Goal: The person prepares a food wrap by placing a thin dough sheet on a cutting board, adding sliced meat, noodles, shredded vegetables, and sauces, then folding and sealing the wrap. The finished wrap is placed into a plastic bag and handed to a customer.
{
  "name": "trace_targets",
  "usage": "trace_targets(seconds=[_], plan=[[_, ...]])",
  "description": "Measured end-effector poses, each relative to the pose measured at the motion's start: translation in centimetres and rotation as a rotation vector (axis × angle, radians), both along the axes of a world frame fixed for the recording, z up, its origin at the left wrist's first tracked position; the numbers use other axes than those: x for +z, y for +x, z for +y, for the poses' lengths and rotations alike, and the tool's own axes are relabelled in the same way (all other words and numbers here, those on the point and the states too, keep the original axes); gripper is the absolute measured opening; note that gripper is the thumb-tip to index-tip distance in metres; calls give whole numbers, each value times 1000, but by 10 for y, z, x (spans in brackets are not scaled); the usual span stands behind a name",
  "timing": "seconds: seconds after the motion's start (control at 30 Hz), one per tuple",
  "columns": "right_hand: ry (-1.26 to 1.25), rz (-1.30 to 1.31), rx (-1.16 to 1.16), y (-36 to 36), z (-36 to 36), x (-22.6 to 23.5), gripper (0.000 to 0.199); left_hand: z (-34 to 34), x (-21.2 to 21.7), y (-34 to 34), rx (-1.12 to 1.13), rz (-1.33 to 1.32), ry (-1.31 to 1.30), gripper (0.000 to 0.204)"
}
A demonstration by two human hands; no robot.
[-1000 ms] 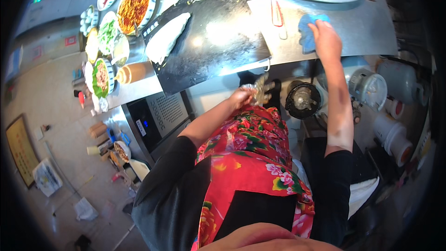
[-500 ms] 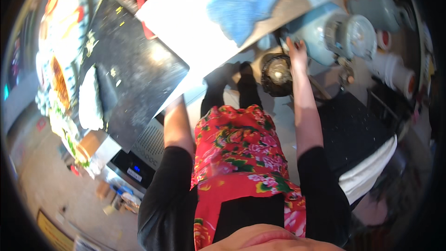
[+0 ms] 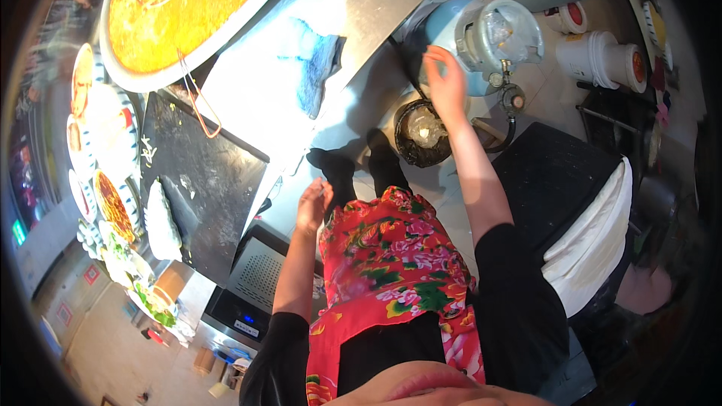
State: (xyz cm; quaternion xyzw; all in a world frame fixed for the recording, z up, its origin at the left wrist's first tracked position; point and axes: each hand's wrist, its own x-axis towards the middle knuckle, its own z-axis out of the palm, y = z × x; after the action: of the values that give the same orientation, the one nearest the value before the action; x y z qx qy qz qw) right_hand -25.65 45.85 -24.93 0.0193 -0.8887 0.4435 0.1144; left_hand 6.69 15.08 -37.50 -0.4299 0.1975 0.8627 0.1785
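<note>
Black-lined waste bin [image 3: 411,153]: on the floor [image 3: 447,184], near the gas cylinder [image 3: 465,34]. Right hand [image 3: 444,89]: above the bin, thumb and fingers loosely apart. Left hand [image 3: 312,205]: near the floral apron [image 3: 387,256], fingers curled; contents cannot be determined.

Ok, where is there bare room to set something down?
The metal counter right of the blue cloth is bare up to its edge. The black slab has room between the white folded piece and the slab's right edge, bar scraps. Crowded: far left, with bowls; upper left, with the big pan.
</note>
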Motion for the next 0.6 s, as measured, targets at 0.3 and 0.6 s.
trace_targets(seconds=[0.3, 0.6], plan=[[652, -251, -526, -84, 175, 52, 26, 41, 53, -33, -394, 34, -102, 24], [0, -349, 500, 99, -12, 211, 20, 76, 298, -159, -694, 1219, -1377, 89]])
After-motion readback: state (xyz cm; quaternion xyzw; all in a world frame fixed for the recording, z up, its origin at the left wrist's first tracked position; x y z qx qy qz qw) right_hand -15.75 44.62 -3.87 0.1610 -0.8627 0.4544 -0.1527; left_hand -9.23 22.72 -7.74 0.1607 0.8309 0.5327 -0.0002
